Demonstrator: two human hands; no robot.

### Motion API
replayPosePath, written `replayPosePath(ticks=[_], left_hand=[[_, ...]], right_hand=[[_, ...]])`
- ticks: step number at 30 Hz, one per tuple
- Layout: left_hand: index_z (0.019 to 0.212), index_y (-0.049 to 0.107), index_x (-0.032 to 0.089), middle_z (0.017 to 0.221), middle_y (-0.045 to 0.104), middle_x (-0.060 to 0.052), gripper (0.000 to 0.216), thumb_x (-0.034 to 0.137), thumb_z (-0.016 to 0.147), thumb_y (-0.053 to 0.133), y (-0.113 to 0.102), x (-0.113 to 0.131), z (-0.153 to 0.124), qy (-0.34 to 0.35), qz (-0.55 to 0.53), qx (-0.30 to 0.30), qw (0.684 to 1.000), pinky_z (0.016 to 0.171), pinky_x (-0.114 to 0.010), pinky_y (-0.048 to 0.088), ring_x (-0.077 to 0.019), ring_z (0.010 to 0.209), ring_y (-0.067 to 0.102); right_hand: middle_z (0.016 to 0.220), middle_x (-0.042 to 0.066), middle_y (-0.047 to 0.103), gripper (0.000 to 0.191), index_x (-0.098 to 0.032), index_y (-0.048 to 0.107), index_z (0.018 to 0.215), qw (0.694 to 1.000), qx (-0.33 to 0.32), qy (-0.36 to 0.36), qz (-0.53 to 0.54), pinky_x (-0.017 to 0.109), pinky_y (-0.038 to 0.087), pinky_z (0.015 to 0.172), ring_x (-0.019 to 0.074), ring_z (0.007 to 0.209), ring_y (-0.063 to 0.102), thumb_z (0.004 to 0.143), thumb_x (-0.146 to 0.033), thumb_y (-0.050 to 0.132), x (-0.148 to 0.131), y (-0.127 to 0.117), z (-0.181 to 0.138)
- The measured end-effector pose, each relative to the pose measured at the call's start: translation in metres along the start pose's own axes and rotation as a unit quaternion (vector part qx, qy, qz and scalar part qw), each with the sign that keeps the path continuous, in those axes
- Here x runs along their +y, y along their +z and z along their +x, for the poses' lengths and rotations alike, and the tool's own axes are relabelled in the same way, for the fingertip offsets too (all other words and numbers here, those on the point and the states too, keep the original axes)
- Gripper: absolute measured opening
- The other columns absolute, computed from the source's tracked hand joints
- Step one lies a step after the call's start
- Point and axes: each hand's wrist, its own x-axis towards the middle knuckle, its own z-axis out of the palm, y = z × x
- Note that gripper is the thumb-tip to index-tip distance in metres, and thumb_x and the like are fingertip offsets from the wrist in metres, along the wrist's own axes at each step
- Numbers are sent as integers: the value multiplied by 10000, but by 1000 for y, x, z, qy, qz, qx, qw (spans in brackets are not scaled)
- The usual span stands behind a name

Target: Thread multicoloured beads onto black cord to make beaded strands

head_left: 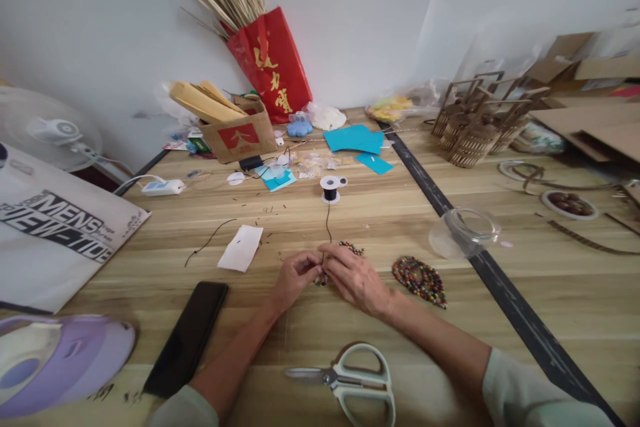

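My left hand and my right hand meet over the wooden table, fingertips pinched close together. Black cord runs from a white-flanged spool down into both sets of fingers. A string of multicoloured beads shows just beyond my right hand, and a few more beads peek out below the fingertips. The exact grip on cord and beads is partly hidden by the fingers. To the right lies a coiled heap of multicoloured bead strings. Scissors with pale handles rest in front of me.
Left of my hands are a white paper, a loose cord piece and a black phone. A clear plastic jar lies to the right. Behind stand a cardboard box, blue sheets and wooden baskets.
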Motion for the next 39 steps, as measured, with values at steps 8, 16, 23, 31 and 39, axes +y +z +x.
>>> replayPosePath(ticks=[8, 16, 23, 31, 39], left_hand=[[718, 610, 118, 668, 602, -14, 298, 385, 715, 743, -1, -3, -2, 0, 20, -14, 1000, 632, -226, 445, -111, 636, 545], [756, 622, 128, 711, 613, -24, 166, 285, 774, 671, 2, -6, -6, 44, 90, 3, 995, 646, -220, 465, -120, 663, 574], [741, 625, 153, 737, 652, -52, 90, 156, 823, 588, 5, 3, -9, 203, 253, 32, 945, 686, -255, 490, -149, 714, 609], [806, 611, 158, 773, 649, -65, 117, 76, 854, 543, 6, 1, -12, 333, 359, 34, 871, 697, -258, 498, -154, 756, 604], [892, 645, 154, 816, 649, -74, 134, 91, 878, 528, 1, -3, -15, 377, 446, 3, 811, 726, -286, 499, -161, 782, 577]], right_hand=[[891, 99, 596, 181, -168, 567, 903, 999, -26, -13, -30, 296, 468, 689, 201, 826, 534, 957, -145, 396, -1, -1, 0], [818, 54, 571, 152, -183, 536, 858, 994, -5, 77, 77, 257, 426, 644, 162, 734, 529, 950, -138, 423, -1, 5, 0], [723, 9, 550, 103, -177, 535, 808, 958, 12, 187, 218, 233, 395, 604, 132, 656, 509, 887, -132, 488, 0, 7, 2], [580, -37, 476, 104, -163, 537, 730, 892, -31, 295, 340, 196, 327, 485, 92, 525, 424, 827, -194, 519, 5, 8, 4], [549, -47, 521, 61, -148, 552, 706, 805, -84, 393, 436, 159, 386, 414, 67, 445, 484, 738, -187, 585, 12, 6, 7]])
